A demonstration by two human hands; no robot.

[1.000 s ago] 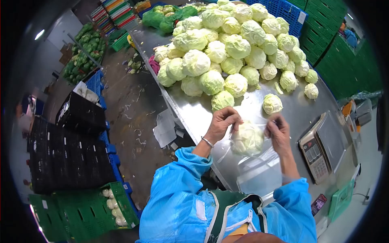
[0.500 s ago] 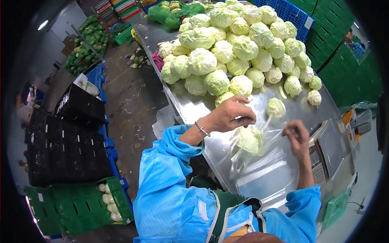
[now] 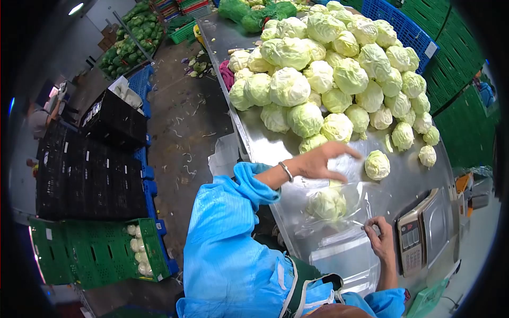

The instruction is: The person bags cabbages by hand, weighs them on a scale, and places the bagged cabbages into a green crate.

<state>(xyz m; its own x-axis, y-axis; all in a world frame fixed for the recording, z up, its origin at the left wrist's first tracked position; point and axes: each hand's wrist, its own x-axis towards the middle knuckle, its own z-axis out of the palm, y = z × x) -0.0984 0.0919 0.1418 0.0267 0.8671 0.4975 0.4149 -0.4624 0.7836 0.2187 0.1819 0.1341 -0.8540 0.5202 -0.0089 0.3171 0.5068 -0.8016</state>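
A cabbage point(image 3: 326, 205) sits inside a clear plastic bag point(image 3: 354, 212) on the metal table point(image 3: 289, 204). My left hand point(image 3: 321, 160), with a bracelet at its wrist, is just above this cabbage, its thumb and fingers spread apart and holding nothing. With fingers closed, my right hand point(image 3: 379, 237) pinches the edge of the bag to the right of the cabbage. Flat clear bags point(image 3: 342, 259) lie in a stack nearer my body. A loose cabbage point(image 3: 377, 165) rests beyond the bag, to the right of my left hand.
A large pile of cabbages point(image 3: 336, 79) covers the table's far part. At the right stands a weighing scale point(image 3: 411, 244). Blue crate point(image 3: 397, 26) and green crates point(image 3: 450, 69) are behind. Black crates point(image 3: 90, 169) and a green crate point(image 3: 90, 254) stand on the left.
My left hand has opened and moved slightly right and down. My right hand has come down toward me, with the bag edge in its fingers. The camera view has shifted.
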